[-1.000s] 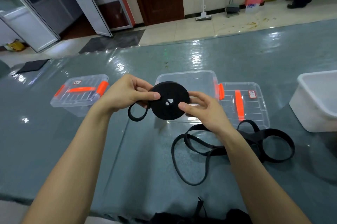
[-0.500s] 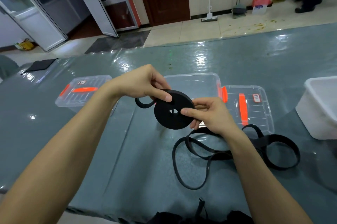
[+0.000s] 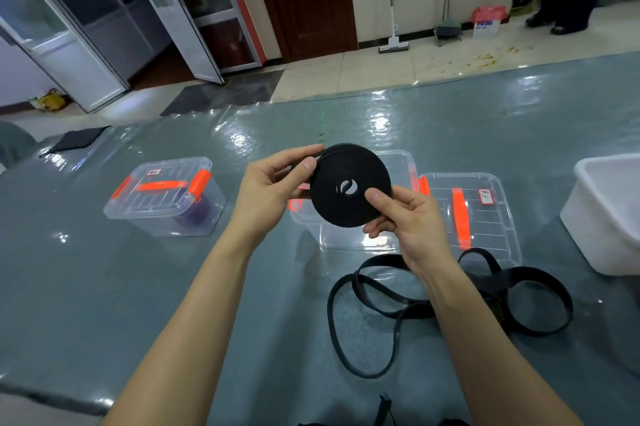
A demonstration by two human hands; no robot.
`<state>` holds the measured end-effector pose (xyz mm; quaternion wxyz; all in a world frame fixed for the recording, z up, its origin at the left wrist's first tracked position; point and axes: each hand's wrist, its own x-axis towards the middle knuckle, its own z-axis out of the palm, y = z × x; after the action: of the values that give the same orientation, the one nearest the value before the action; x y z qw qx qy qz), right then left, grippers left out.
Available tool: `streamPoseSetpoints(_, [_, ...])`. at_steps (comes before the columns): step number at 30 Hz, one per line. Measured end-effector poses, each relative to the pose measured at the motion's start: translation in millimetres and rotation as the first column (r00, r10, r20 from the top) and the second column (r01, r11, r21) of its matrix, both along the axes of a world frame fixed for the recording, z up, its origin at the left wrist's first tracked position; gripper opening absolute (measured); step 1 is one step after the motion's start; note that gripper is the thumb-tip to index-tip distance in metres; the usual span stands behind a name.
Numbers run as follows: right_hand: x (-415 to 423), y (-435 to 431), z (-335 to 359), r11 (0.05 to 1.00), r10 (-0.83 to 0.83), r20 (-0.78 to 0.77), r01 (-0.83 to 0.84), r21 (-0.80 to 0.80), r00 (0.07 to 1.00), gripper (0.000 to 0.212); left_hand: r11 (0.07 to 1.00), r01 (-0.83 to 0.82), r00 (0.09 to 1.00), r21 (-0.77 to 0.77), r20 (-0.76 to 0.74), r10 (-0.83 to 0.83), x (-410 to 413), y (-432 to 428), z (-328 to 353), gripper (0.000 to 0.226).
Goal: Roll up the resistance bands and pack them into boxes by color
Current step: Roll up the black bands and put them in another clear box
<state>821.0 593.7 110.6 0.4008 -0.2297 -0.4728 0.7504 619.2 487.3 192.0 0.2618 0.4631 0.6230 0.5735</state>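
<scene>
A black resistance band wound into a flat disc, the rolled band (image 3: 346, 197), is held up over the open clear box (image 3: 349, 238). My left hand (image 3: 273, 193) pinches its upper left rim with thumb and fingers. My right hand (image 3: 405, 217) grips its lower right side, thumb on the face. Several loose black bands (image 3: 450, 301) lie tangled on the table in front of the box. The box's lid (image 3: 485, 217), with orange handle, lies to its right. A closed clear box (image 3: 166, 200) at the left holds a purple roll.
A white tub (image 3: 609, 217) stands at the right edge. The table has a shiny grey-green cover (image 3: 138, 287). A dark strap (image 3: 384, 408) shows at the near edge. Beyond the table are tiled floor, doors, a mop and a standing person's legs.
The loose tail at the roll's left has been wound in and no longer hangs out. Both hands have lifted the roll slightly, over the open box.
</scene>
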Motion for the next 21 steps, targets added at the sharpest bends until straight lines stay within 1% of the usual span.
streamPoseSetpoints(4, [-3, -3, -3, 0.999, -0.041, -0.004, 0.04, -0.033, 0.999, 0.036, 0.999, -0.035, 0.999, 0.009, -0.002, 0.035, 8, -2, -11, 0.032])
streamPoseSetpoints(7, [-4, -5, -5, 0.998, -0.054, 0.007, 0.054, -0.039, 0.999, 0.04, 0.998, -0.056, 0.998, 0.02, 0.006, 0.056, 10, -2, -13, 0.035])
streamPoseSetpoints(11, [-6, -5, -6, 0.998, -0.049, 0.007, 0.049, -0.044, 0.999, 0.041, 0.998, -0.058, 0.998, -0.026, 0.003, 0.059, 3, -2, -8, 0.035])
streamPoseSetpoints(16, [-7, -5, -7, 0.999, -0.026, -0.009, 0.025, -0.043, 1.0, 0.042, 0.999, 0.0, 0.999, -0.045, 0.041, 0.001, -4, -5, 8, 0.034])
streamPoseSetpoints(21, [-8, -4, -7, 1.0, -0.005, -0.019, 0.004, -0.026, 1.0, 0.05, 0.996, -0.014, 0.992, -0.087, 0.127, 0.025, -4, -4, 11, 0.031])
